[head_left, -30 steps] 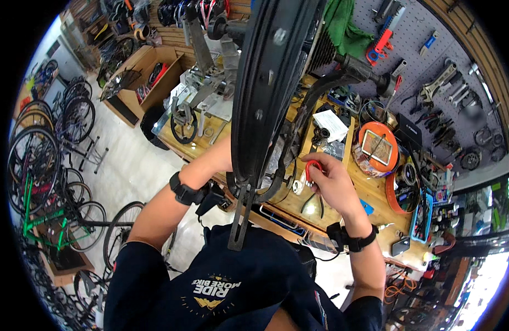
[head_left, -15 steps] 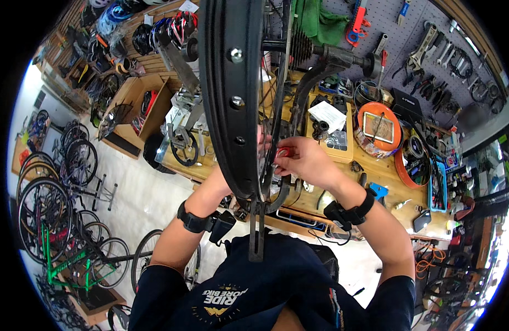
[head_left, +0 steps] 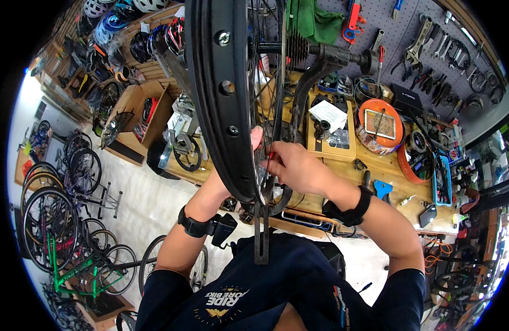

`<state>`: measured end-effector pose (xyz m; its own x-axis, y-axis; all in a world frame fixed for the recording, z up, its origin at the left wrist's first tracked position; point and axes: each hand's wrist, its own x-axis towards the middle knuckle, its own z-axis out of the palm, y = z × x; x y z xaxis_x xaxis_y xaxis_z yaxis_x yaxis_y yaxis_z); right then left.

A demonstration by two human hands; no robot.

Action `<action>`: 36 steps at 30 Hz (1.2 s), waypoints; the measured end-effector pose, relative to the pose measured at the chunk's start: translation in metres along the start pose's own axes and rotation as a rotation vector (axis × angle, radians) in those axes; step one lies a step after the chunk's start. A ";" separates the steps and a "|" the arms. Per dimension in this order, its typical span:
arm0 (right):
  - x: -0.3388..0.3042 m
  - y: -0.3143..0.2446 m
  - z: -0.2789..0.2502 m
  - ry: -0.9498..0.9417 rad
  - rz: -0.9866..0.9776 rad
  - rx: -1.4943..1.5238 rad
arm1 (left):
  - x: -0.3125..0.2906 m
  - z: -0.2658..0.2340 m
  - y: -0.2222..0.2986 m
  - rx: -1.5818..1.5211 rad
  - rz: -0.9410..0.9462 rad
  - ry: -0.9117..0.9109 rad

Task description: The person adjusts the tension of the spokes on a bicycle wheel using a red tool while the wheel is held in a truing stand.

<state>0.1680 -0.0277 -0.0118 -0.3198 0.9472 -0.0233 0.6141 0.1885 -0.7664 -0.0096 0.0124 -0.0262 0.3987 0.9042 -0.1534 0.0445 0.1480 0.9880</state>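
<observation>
A bicycle wheel with a wide black rim (head_left: pixel 218 110) stands upright in front of me in a dark metal truing stand (head_left: pixel 307 83). Thin spokes and a cassette (head_left: pixel 297 51) show on its right side. Beside the rim's lower part, my right hand (head_left: pixel 301 168) is closed, its fingertips pinching a small red spoke wrench (head_left: pixel 271 157) among the spokes. My left hand (head_left: pixel 256 138) reaches behind the rim from the left. Only a few of its fingertips show past the rim's edge, so its grip is hidden.
The wooden bench (head_left: pixel 342 179) carries a card-topped box (head_left: pixel 331 132), an orange-rimmed tub (head_left: pixel 378 118), a blue tray (head_left: pixel 443 185) and a blue scraper-like tool (head_left: pixel 382 188). Tools hang on the pegboard (head_left: pixel 370 71). Parked bikes (head_left: pixel 72 237) stand at left.
My right hand has turned at the spokes, and the red spoke wrench shows narrower now. The rim sits further left in view. More of the left fingertips shows beside the rim.
</observation>
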 end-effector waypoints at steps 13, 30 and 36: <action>0.006 0.014 0.023 -0.028 0.030 0.622 | -0.006 0.001 0.024 0.274 0.082 0.010; 0.017 0.038 -0.011 -0.589 0.124 1.139 | -0.012 0.007 0.037 0.198 -0.009 -0.028; 0.019 0.032 -0.012 -0.517 0.120 1.010 | -0.012 0.006 0.037 0.185 0.003 -0.011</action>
<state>0.1900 -0.0009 -0.0293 -0.7005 0.6808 -0.2139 -0.1255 -0.4126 -0.9022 -0.0073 0.0047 0.0120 0.4092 0.8998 -0.1514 0.2110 0.0681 0.9751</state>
